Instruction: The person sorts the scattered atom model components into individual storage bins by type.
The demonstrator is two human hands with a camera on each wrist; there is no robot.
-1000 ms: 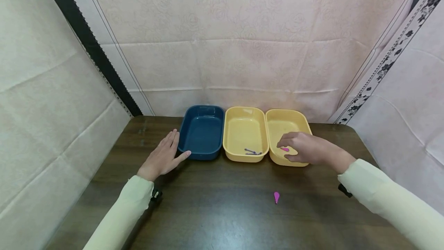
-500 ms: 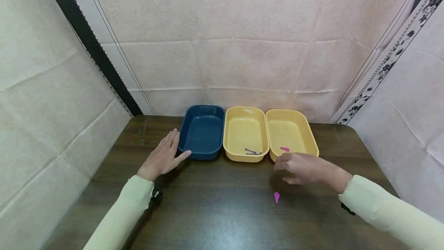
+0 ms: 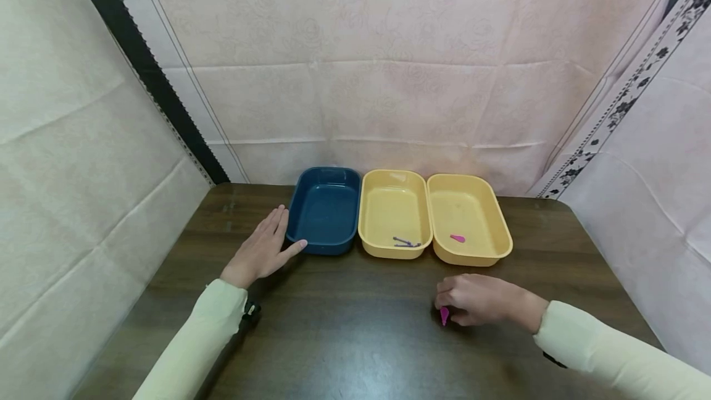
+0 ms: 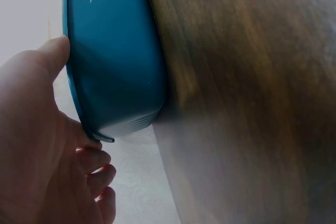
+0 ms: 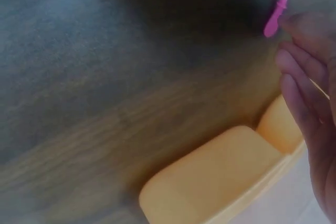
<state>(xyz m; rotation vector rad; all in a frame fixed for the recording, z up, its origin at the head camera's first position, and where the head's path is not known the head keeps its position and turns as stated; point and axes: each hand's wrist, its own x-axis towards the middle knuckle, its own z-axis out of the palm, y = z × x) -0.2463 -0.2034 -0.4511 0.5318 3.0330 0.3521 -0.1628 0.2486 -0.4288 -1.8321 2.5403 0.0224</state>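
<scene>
My left hand [image 3: 261, 250] rests against the near left corner of a dark blue bin [image 3: 324, 208], fingers straight and thumb along its front rim. The left wrist view shows the thumb touching the blue bin's rim [image 4: 71, 72]. My right hand [image 3: 480, 300] is low over the table, fingers bent around a small pink teardrop-shaped piece [image 3: 444, 315] lying on the wood. In the right wrist view a fingertip is right beside the pink piece [image 5: 275, 18]; a gap shows between thumb and index in the head view. A similar pink piece [image 3: 458, 238] lies in the right yellow bin [image 3: 469, 202].
A middle yellow bin [image 3: 393, 208], holding several thin purple sticks [image 3: 407, 242], stands between the blue bin and the right yellow bin. All three line up along the back of the dark wooden table [image 3: 344, 326]. Pale patterned cloth [image 3: 355, 104] hangs behind and at both sides.
My right hand has drawn back out of the right yellow bin and come down toward me to the pink piece on the table. The left hand stays in place.
</scene>
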